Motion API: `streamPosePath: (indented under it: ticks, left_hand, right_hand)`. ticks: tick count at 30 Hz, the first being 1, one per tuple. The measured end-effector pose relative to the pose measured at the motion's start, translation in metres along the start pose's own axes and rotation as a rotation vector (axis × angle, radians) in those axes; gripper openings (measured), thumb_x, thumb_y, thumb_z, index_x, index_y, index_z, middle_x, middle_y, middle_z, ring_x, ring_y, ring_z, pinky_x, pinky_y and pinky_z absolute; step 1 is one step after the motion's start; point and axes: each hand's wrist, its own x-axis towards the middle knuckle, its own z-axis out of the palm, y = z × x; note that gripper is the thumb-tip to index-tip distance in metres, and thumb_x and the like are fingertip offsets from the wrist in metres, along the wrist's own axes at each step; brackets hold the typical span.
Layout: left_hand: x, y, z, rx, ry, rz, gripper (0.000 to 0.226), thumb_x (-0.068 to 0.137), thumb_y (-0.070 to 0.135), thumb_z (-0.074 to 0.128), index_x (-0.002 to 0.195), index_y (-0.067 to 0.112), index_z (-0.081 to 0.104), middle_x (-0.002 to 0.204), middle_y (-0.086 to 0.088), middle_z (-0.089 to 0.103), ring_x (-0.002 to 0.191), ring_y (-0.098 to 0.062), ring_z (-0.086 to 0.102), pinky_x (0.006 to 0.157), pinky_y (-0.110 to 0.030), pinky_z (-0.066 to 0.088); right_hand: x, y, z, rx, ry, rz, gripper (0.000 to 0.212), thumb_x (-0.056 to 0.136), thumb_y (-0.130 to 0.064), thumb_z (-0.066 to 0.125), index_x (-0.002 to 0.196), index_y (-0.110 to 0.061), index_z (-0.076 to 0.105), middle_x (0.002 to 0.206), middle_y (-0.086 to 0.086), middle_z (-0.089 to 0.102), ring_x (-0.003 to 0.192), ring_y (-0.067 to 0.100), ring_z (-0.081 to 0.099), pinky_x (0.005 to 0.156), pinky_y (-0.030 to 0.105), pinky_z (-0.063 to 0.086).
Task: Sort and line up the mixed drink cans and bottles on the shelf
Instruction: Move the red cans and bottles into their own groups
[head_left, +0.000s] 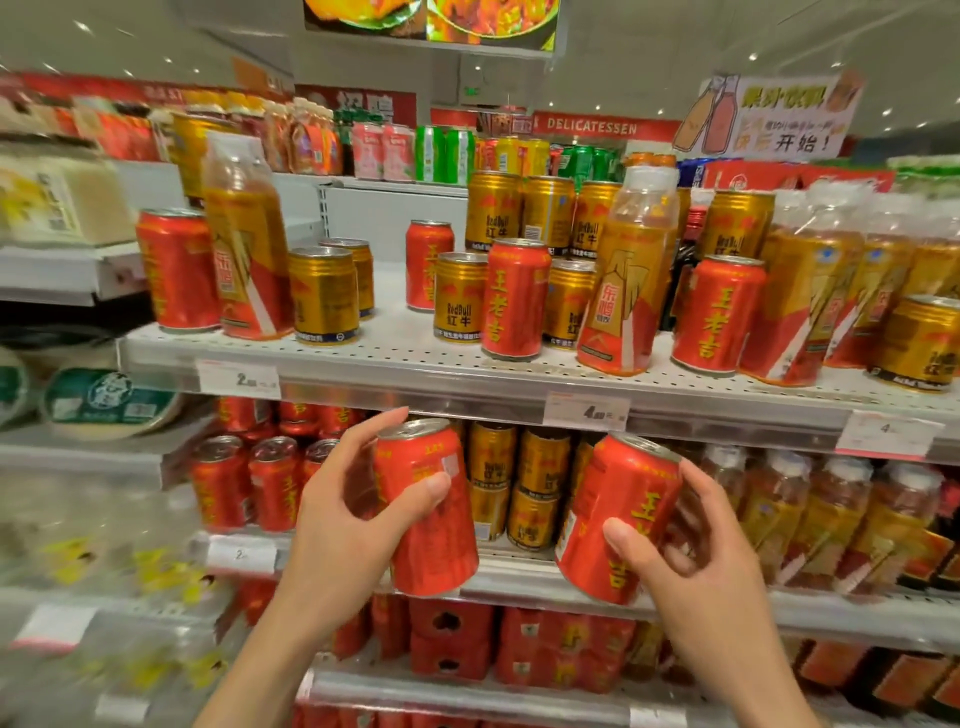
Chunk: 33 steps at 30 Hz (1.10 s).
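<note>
The left hand (347, 512) grasps one red can (427, 506), held upright in front of the lower shelves, just below the edge of the white shelf (395, 345). The right hand (696, 551) grasps a second red can (618, 519), tilted to the right. Both cans are in the air, near each other but apart. On the white shelf I count four red cans standing, and two single orange bottles; the gold cans stand mixed among them, too crowded to count surely.

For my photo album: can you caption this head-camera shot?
Each hand, left and right, holds a red can below the mixed shelf.
</note>
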Motion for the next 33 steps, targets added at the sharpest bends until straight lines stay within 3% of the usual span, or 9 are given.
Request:
streamPosePath:
  ticks: [7, 13, 18, 21, 23, 28, 31, 33]
  left_hand:
    - [0.01, 0.0, -0.032, 0.011, 0.048, 0.022, 0.064, 0.063, 0.054, 0.078, 0.124, 0.041, 0.064, 0.115, 0.014, 0.072, 0.103, -0.007, 0.07, 0.084, -0.026, 0.055]
    - [0.042, -0.005, -0.069, -0.006, 0.003, 0.09, 0.064, 0.062, 0.052, 0.079, 0.123, 0.039, 0.064, 0.111, 0.018, 0.073, 0.101, -0.003, 0.071, 0.082, -0.014, 0.053]
    - [0.085, -0.001, -0.119, 0.007, -0.065, 0.162, 0.063, 0.063, 0.055, 0.079, 0.123, 0.043, 0.063, 0.116, 0.011, 0.074, 0.106, -0.005, 0.07, 0.09, -0.026, 0.052]
    - [0.111, 0.004, -0.143, 0.022, -0.094, 0.216, 0.063, 0.064, 0.055, 0.08, 0.123, 0.043, 0.062, 0.117, 0.011, 0.073, 0.106, -0.008, 0.07, 0.09, -0.031, 0.054]
    - [0.126, 0.008, -0.155, 0.041, -0.108, 0.252, 0.062, 0.065, 0.055, 0.079, 0.123, 0.043, 0.061, 0.117, 0.014, 0.072, 0.108, -0.007, 0.069, 0.09, -0.026, 0.055]
    - [0.153, 0.014, -0.168, 0.087, -0.144, 0.316, 0.064, 0.064, 0.057, 0.08, 0.124, 0.042, 0.06, 0.114, 0.022, 0.071, 0.104, -0.002, 0.069, 0.087, -0.021, 0.055]
    - [0.16, 0.015, -0.167, 0.093, -0.149, 0.33, 0.065, 0.064, 0.056, 0.08, 0.124, 0.041, 0.06, 0.111, 0.028, 0.069, 0.101, 0.005, 0.068, 0.081, -0.008, 0.051]
    - [0.163, 0.014, -0.164, 0.099, -0.155, 0.331, 0.063, 0.066, 0.056, 0.083, 0.123, 0.042, 0.06, 0.111, 0.028, 0.069, 0.101, 0.004, 0.068, 0.079, -0.011, 0.052]
  right_hand:
    - [0.004, -0.016, 0.03, -0.035, -0.042, -0.033, 0.067, 0.055, -0.056, 0.078, 0.115, -0.064, 0.047, 0.124, -0.026, 0.056, 0.118, -0.012, 0.051, 0.097, 0.026, 0.043]
    - [0.016, -0.043, 0.073, -0.104, -0.017, -0.109, 0.065, 0.058, -0.057, 0.076, 0.114, -0.065, 0.045, 0.118, -0.032, 0.055, 0.106, -0.029, 0.048, 0.091, 0.022, 0.045]
    - [0.036, -0.074, 0.128, -0.198, 0.022, -0.189, 0.066, 0.061, -0.065, 0.075, 0.117, -0.068, 0.04, 0.118, -0.03, 0.06, 0.107, -0.015, 0.057, 0.09, 0.025, 0.048]
    - [0.053, -0.096, 0.157, -0.259, 0.041, -0.235, 0.064, 0.066, -0.064, 0.074, 0.117, -0.068, 0.036, 0.112, -0.033, 0.055, 0.101, -0.023, 0.053, 0.076, 0.013, 0.046]
    - [0.067, -0.109, 0.172, -0.318, 0.058, -0.28, 0.067, 0.07, -0.058, 0.077, 0.121, -0.062, 0.034, 0.109, -0.031, 0.055, 0.1, -0.023, 0.052, 0.07, 0.011, 0.046]
    - [0.107, -0.129, 0.194, -0.54, 0.052, -0.346, 0.08, 0.075, -0.05, 0.081, 0.136, -0.042, 0.03, 0.099, -0.033, 0.049, 0.088, -0.01, 0.057, 0.081, 0.018, 0.044]
    - [0.126, -0.129, 0.205, -0.62, 0.024, -0.356, 0.085, 0.077, -0.049, 0.081, 0.143, -0.034, 0.028, 0.102, -0.021, 0.057, 0.095, 0.005, 0.06, 0.086, 0.023, 0.045]
    - [0.133, -0.124, 0.211, -0.655, 0.01, -0.359, 0.084, 0.081, -0.049, 0.078, 0.146, -0.031, 0.028, 0.112, -0.012, 0.063, 0.097, 0.006, 0.058, 0.088, 0.023, 0.044]
